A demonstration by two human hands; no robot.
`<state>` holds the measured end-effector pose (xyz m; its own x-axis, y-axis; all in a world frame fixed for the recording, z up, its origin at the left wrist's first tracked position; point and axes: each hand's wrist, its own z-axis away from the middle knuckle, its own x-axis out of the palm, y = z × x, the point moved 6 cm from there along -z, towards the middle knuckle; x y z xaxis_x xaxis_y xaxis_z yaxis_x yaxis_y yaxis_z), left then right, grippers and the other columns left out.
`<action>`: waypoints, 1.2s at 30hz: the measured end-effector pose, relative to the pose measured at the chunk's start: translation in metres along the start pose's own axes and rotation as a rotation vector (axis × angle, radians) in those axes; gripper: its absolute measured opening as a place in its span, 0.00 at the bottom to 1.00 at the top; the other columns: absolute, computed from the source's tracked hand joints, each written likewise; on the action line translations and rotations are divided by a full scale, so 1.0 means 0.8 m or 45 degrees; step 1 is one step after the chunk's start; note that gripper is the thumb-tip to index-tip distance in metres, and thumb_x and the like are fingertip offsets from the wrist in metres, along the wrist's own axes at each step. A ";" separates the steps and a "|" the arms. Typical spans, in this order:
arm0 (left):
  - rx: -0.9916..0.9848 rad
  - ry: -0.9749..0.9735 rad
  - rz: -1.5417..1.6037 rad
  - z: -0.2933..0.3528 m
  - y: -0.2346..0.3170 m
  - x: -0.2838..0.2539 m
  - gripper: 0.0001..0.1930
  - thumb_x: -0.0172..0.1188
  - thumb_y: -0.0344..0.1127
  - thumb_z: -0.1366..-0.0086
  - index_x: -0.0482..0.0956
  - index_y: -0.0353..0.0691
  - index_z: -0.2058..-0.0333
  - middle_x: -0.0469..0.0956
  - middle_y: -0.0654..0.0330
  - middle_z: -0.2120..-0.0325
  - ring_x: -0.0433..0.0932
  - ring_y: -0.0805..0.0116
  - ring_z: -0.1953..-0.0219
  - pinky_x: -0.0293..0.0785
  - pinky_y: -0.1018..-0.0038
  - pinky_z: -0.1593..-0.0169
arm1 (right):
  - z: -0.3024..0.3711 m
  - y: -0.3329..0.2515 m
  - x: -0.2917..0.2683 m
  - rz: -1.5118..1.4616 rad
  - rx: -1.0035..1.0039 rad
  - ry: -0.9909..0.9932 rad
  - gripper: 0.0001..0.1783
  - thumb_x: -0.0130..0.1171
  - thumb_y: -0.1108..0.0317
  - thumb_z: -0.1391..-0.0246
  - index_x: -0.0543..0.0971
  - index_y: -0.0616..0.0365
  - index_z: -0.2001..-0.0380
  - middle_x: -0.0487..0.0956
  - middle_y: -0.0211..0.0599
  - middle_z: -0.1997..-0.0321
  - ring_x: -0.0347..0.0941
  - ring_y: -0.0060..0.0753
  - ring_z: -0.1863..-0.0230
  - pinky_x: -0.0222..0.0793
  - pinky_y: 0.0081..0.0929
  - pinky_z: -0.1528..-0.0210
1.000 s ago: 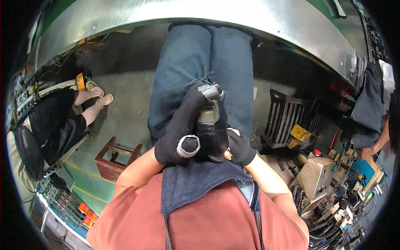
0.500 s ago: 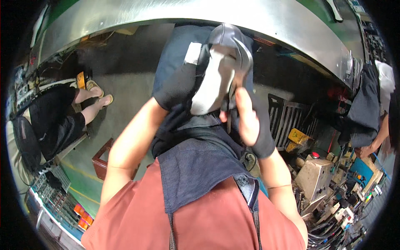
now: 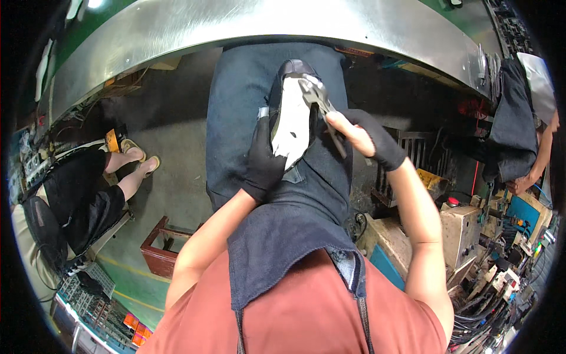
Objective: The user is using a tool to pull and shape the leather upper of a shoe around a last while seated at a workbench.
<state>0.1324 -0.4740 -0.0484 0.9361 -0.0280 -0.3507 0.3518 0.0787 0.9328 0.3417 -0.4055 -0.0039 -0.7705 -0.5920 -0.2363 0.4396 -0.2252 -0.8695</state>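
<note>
A black shoe [image 3: 295,118] lies white underside up on the person's dark-blue lap [image 3: 236,118], toe pointing far. The gloved left hand [image 3: 263,164] grips its near left side; the gloved right hand [image 3: 371,137] is clamped around metal pincers [image 3: 315,94], their head at the sole's far right.

Pliers [image 3: 316,95] over upturned black shoe [image 3: 293,121]

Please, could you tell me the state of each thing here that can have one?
Shoe: white underside up, toe toward the metal bench.
Pliers: held, head over the underside near the toe; open or shut unclear.
Left hand: gloved, closed on the shoe's side.
Right hand: gloved, closed on the pliers.
Apron: worn.
Red button: pressed or not, unclear.
</note>
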 end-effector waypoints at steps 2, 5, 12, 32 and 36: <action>-0.008 -0.041 -0.056 0.007 0.004 -0.002 0.41 0.61 0.38 0.40 0.51 0.24 0.34 0.57 0.35 0.35 0.57 0.44 0.32 0.55 0.62 0.31 | 0.008 -0.027 -0.013 0.126 0.058 -0.050 0.29 0.49 0.43 0.36 0.80 0.60 0.71 0.79 0.37 0.78 0.71 0.31 0.78 0.67 0.32 0.71; 0.136 0.038 -0.198 0.007 0.027 0.004 0.36 0.62 0.35 0.39 0.57 0.23 0.38 0.71 0.39 0.46 0.73 0.50 0.43 0.67 0.65 0.40 | 0.007 -0.090 -0.003 0.800 -0.167 -0.271 0.23 0.55 0.52 0.38 0.78 0.62 0.76 0.74 0.48 0.80 0.74 0.42 0.77 0.69 0.35 0.70; 0.362 0.101 -0.416 -0.005 0.026 0.002 0.42 0.65 0.41 0.41 0.55 0.21 0.37 0.63 0.35 0.40 0.64 0.44 0.37 0.59 0.60 0.34 | -0.011 -0.047 -0.002 1.260 -0.391 0.006 0.27 0.51 0.43 0.39 0.79 0.58 0.76 0.79 0.49 0.75 0.78 0.51 0.71 0.74 0.42 0.69; -0.054 -0.360 -0.079 -0.032 -0.107 0.030 0.30 0.56 0.42 0.34 0.63 0.41 0.36 0.69 0.49 0.41 0.68 0.55 0.39 0.60 0.64 0.34 | 0.023 -0.213 0.013 1.032 -0.728 -0.215 0.22 0.55 0.48 0.40 0.78 0.59 0.68 0.78 0.49 0.69 0.76 0.54 0.69 0.71 0.42 0.66; 0.066 -0.221 -0.239 0.027 0.007 -0.004 0.52 0.69 0.45 0.43 0.43 0.25 0.33 0.53 0.35 0.34 0.58 0.44 0.33 0.58 0.63 0.33 | 0.017 -0.017 0.023 0.601 0.043 -0.295 0.28 0.50 0.44 0.36 0.79 0.63 0.63 0.80 0.56 0.67 0.77 0.57 0.68 0.70 0.41 0.66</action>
<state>0.1315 -0.4946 -0.0406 0.8389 -0.2085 -0.5028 0.5149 0.0045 0.8572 0.3282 -0.4240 0.0093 -0.3641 -0.7898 -0.4936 0.7319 0.0851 -0.6760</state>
